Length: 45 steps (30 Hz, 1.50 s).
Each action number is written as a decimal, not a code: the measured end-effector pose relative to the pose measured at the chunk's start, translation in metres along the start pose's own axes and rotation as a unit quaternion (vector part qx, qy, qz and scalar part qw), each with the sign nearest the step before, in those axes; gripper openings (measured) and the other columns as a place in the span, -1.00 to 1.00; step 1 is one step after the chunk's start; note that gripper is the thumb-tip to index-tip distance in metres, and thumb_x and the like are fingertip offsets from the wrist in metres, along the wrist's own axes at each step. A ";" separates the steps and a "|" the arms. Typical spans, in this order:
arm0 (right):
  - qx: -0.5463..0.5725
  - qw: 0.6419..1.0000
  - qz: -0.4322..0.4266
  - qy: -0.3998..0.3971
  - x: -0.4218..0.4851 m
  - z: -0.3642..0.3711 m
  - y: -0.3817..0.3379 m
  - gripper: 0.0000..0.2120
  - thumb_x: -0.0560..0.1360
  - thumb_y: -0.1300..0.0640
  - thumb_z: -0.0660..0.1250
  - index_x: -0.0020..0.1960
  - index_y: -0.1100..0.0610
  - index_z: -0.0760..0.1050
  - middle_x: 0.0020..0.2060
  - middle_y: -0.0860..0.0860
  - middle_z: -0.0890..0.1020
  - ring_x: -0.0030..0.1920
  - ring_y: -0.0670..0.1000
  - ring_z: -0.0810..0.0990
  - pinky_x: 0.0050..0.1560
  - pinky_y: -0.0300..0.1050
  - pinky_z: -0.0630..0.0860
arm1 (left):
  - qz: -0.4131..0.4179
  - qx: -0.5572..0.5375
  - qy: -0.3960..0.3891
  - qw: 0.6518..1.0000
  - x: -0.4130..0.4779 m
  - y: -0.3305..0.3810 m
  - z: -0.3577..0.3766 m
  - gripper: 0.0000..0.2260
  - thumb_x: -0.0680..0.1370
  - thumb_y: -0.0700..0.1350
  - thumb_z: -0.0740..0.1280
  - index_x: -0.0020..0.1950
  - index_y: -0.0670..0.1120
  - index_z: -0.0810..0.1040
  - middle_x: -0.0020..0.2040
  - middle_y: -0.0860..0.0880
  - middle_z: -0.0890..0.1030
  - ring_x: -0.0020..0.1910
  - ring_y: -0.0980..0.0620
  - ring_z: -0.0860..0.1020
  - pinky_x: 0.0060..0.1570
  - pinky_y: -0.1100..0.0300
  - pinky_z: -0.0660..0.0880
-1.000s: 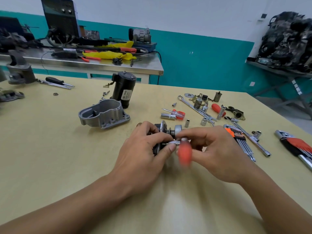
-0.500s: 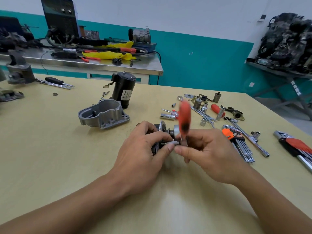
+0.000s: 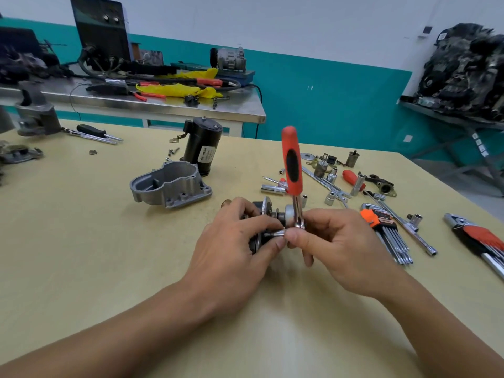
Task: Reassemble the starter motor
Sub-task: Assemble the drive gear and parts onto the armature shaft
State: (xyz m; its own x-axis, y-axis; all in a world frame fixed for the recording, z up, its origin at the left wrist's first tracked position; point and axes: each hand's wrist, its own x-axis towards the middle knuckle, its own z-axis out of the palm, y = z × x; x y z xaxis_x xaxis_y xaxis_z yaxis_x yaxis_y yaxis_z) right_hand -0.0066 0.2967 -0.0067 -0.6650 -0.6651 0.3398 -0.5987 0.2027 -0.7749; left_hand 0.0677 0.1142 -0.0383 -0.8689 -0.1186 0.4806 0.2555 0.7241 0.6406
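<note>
A dark starter sub-assembly (image 3: 266, 214) with a round plate and silver gear lies at the middle of the table. My left hand (image 3: 234, 241) grips it from the left, thumb and fingers steadying the socket (image 3: 275, 233) seated on it. My right hand (image 3: 335, 241) pinches the head of an orange-handled ratchet (image 3: 292, 165), whose handle stands almost upright above the part. Behind on the left lie the grey aluminium nose housing (image 3: 171, 185) and, beyond it, the upright black motor body (image 3: 203, 145).
Loose sockets, spanners and small parts (image 3: 327, 175) are scattered right of centre. An orange hex key set (image 3: 387, 230) and a second one (image 3: 480, 241) lie at the right. Screwdrivers (image 3: 95, 133) sit far left. A steel bench (image 3: 163, 102) with tools stands behind.
The ratchet handle has swung from pointing toward me up and over to nearly upright. Both hands have stayed on the sub-assembly.
</note>
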 end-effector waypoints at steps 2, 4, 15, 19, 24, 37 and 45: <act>0.006 1.000 -0.015 -0.011 0.000 -0.002 0.001 -0.90 0.48 -0.06 0.45 -0.01 -0.14 0.67 -0.31 -0.05 0.65 -0.32 -0.01 0.60 -0.29 -0.10 0.57 | -0.005 -0.011 -0.001 1.000 0.000 -0.001 0.000 -0.84 0.55 0.17 0.37 0.09 0.23 0.64 -0.02 0.21 0.39 0.05 0.12 0.45 -0.03 0.03 0.49; -0.006 1.000 -0.013 -0.010 -0.002 -0.002 0.004 -0.83 0.46 -0.01 0.48 0.05 -0.17 0.64 -0.22 -0.05 0.68 -0.24 0.09 0.63 -0.20 0.07 0.60 | -0.008 -0.009 -0.001 1.000 0.001 -0.002 0.000 -0.85 0.55 0.15 0.38 0.10 0.23 0.65 -0.02 0.20 0.39 0.04 0.14 0.44 -0.02 0.05 0.48; 0.074 0.989 0.130 0.014 0.005 0.006 0.005 -0.48 0.39 -0.36 0.31 -0.28 0.12 0.59 -0.48 0.04 0.60 -0.60 0.00 0.46 -0.54 -0.28 0.35 | 0.000 0.016 0.001 1.000 -0.001 0.004 0.000 -0.84 0.54 0.11 0.40 0.10 0.21 0.65 -0.04 0.21 0.38 0.04 0.11 0.42 0.00 0.02 0.47; 0.017 1.000 -0.009 -0.006 0.002 -0.001 0.007 -0.88 0.46 -0.17 0.45 -0.09 -0.16 0.67 -0.29 0.02 0.66 -0.35 0.01 0.59 -0.35 -0.16 0.53 | -0.008 0.003 -0.011 1.000 0.000 0.002 0.000 -0.84 0.55 0.14 0.39 0.12 0.23 0.65 -0.03 0.20 0.38 0.05 0.11 0.43 0.00 0.00 0.49; 0.005 1.000 0.000 0.008 0.000 -0.002 0.009 -0.66 0.37 0.09 0.55 0.08 -0.23 0.65 -0.10 -0.07 0.70 -0.15 -0.05 0.64 -0.18 -0.06 0.60 | -0.021 -0.017 -0.004 1.000 0.002 -0.002 0.000 -0.86 0.55 0.08 0.40 0.10 0.20 0.65 -0.02 0.19 0.40 0.06 0.11 0.46 0.04 0.00 0.49; 0.006 0.996 0.076 0.049 0.005 0.015 0.004 -0.43 0.48 -0.33 0.22 -0.23 0.21 0.51 -0.50 0.01 0.53 -0.54 -0.10 0.39 -0.51 -0.22 0.30 | -0.016 0.005 0.002 1.000 0.001 0.003 0.000 -0.80 0.51 0.20 0.30 0.07 0.21 0.59 -0.05 0.18 0.43 0.05 0.12 0.44 -0.04 0.01 0.49; -0.209 0.973 -0.101 -0.001 0.006 0.005 0.010 -0.78 0.59 -0.01 0.30 0.10 0.12 0.55 -0.13 -0.04 0.58 -0.16 -0.07 0.49 -0.12 -0.09 0.47 | -0.011 -0.049 -0.026 0.998 0.006 -0.003 -0.003 -0.86 0.50 0.17 0.36 0.04 0.35 0.56 -0.05 0.19 0.47 0.02 0.12 0.52 -0.02 -0.01 0.51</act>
State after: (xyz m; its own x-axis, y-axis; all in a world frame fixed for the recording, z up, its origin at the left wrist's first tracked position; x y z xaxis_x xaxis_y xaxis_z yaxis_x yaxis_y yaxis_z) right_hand -0.0144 0.2915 -0.0152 -0.5148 -0.7234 0.4601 -0.8461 0.3421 -0.4088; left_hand 0.0634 0.1092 -0.0351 -0.8948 -0.0959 0.4361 0.2747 0.6519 0.7069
